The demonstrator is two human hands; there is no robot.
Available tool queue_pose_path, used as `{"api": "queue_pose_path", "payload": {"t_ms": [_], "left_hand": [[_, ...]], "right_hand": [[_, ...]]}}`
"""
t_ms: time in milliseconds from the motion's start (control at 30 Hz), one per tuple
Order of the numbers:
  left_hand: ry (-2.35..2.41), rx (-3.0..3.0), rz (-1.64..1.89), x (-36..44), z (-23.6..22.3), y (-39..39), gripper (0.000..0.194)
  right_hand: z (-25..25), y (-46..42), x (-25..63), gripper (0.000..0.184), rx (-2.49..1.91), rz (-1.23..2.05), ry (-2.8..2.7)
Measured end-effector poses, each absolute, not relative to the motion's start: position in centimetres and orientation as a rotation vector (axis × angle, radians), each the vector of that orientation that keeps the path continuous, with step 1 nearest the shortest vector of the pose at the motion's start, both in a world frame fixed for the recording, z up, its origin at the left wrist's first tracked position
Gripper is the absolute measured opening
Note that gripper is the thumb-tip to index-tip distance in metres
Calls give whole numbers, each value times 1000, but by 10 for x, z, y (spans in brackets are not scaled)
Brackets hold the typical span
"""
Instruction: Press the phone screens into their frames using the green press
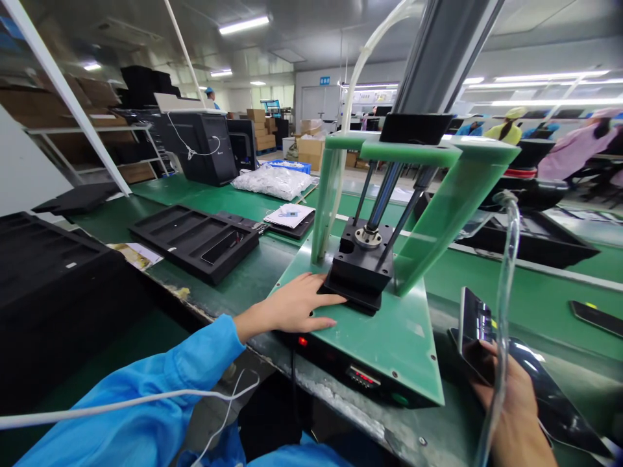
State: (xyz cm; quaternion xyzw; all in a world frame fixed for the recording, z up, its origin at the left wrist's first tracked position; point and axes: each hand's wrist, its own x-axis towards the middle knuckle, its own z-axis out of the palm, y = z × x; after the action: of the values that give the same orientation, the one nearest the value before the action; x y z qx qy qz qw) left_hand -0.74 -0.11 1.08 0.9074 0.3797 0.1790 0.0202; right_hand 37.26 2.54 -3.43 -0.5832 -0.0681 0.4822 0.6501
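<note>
My left hand [302,303] lies with its fingers spread at the front of a green press [379,337]. Its fingertips reach the edge of the dark flat part [357,299] beneath the black press block [363,256]; whether they touch a separate piece there I cannot tell. On the right, my right hand [511,389] grips a glossy dark phone [473,334], tilted up with reflections on its face. A clear hose [506,292] passes in front of that hand and hides part of it. Under and beside the hand lies another glossy black panel [555,389].
A black foam tray [195,243] with a dark panel in it stands at left, beside stacked black trays [53,259]. Another dark phone [596,316] lies far right. A white cable [126,403] crosses my left sleeve. Plastic bags [277,180] and a computer case [199,146] stand behind.
</note>
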Motion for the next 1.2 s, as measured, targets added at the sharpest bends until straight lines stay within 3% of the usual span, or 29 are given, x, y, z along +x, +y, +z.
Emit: {"api": "queue_pose_path", "payload": {"t_ms": [1200], "left_hand": [[1170,2804,528,-7,12,-3,52]], "right_hand": [[-41,27,374,16,-1278,1144,-98]]}}
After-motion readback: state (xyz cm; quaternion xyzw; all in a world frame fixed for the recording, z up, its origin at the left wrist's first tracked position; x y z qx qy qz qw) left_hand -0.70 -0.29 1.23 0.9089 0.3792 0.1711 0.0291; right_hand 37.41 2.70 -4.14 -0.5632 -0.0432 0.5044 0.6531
